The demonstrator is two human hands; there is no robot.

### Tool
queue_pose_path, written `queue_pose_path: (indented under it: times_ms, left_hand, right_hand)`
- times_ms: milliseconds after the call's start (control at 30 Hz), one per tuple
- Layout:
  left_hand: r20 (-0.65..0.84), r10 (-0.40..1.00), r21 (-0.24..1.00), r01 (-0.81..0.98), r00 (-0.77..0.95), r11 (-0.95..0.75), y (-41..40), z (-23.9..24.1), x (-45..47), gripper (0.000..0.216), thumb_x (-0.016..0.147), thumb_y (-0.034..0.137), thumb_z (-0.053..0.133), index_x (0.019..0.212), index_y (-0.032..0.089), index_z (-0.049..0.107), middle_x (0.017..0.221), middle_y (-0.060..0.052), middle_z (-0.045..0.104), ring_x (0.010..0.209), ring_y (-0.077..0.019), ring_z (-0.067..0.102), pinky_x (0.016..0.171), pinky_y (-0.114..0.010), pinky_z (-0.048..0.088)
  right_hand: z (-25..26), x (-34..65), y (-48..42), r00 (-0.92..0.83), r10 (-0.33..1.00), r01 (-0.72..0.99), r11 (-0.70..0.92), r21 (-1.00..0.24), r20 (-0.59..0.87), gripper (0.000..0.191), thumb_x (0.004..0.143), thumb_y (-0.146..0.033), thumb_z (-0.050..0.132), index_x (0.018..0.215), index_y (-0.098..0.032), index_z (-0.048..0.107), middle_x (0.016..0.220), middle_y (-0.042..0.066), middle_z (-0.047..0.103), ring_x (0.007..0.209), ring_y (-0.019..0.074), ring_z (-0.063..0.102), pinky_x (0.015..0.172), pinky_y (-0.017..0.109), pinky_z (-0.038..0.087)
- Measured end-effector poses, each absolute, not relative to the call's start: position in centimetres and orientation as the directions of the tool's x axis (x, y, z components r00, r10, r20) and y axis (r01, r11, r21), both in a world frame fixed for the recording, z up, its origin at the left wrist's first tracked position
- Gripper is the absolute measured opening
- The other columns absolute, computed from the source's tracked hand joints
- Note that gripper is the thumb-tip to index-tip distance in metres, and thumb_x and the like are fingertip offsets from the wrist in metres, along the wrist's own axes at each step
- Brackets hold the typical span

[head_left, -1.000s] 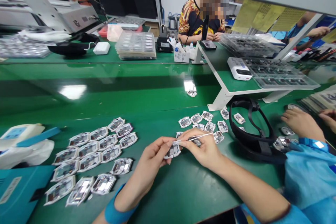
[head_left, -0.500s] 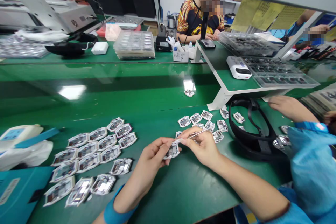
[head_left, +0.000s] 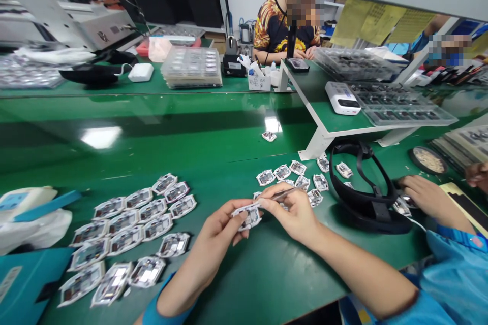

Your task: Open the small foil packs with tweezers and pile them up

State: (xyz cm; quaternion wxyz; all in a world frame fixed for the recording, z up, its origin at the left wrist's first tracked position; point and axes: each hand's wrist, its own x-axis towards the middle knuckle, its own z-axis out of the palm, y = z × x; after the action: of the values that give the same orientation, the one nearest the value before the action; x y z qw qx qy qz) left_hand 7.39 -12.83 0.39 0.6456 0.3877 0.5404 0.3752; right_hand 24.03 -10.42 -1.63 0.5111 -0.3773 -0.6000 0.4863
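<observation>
My left hand (head_left: 215, 233) pinches a small white-framed electronic housing (head_left: 250, 218) between thumb and fingers, its circuit side facing up. Closed around a pair of metal tweezers (head_left: 285, 193), my right hand (head_left: 299, 218) touches the upper edge of this housing. The tweezer tips are hidden by my fingers. Left of my hands, similar housings (head_left: 125, 240) lie in slanting rows on the green bench. Beyond my right hand is another group of housings (head_left: 282, 171), partly covered by that hand.
A black head strap (head_left: 362, 216) stands right of my hands. Past it, a co-worker's hand (head_left: 427, 195) touches a housing. A white-legged shelf (head_left: 320, 137) bears a white box (head_left: 342, 98) and clear trays (head_left: 404, 104). A teal case (head_left: 30, 279) lies at left; another person sits opposite.
The co-worker's hand has come down from beside the shelf leg to the housings by the head strap. My hands keep their grip, with the housing slightly turned. The view has shifted a little.
</observation>
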Motion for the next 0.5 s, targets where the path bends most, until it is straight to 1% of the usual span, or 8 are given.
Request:
queue_pose_path:
  times_ms: [133,400,500]
  left_hand:
    - [-0.400,0.907,0.910,-0.060,0.129,0.410,-12.83,0.27,7.33,0.035,0.072,0.044,0.070,0.096,0.018,0.067,0.078,-0.002,0.065,0.060,-0.0123,0.050,0.055,-0.023,0.038]
    - [-0.386,0.916,0.918,-0.059,0.107,0.393,-12.90,0.13,7.41,0.030,0.072,0.042,0.069,0.089,0.018,0.069,0.068,0.001,0.060,0.059,-0.0128,0.049,0.056,-0.024,0.038]
    - [-0.377,0.921,0.920,-0.075,0.097,0.385,-12.77,0.03,7.44,0.026,0.073,0.040,0.068,0.088,0.018,0.070,0.069,0.001,0.060,0.059,-0.0122,0.048,0.056,-0.023,0.038]
  right_hand:
    - [-1.98,23.80,-10.50,-0.180,0.957,-0.084,0.214,-0.973,0.226,0.012,0.085,-0.031,0.065,0.085,-0.020,0.064,0.076,0.002,0.069,0.066,0.0158,0.069,0.062,0.028,0.057]
    - [-1.56,23.76,-10.62,-0.185,0.928,0.075,0.342,-0.937,0.324,0.007,0.085,-0.025,0.064,0.082,-0.019,0.065,0.077,0.004,0.072,0.071,0.0173,0.070,0.065,0.029,0.056]
    - [-1.41,23.74,-10.71,-0.191,0.910,0.083,0.389,-0.917,0.369,0.005,0.085,-0.024,0.064,0.082,-0.020,0.066,0.081,0.005,0.073,0.075,0.0177,0.070,0.070,0.031,0.057]
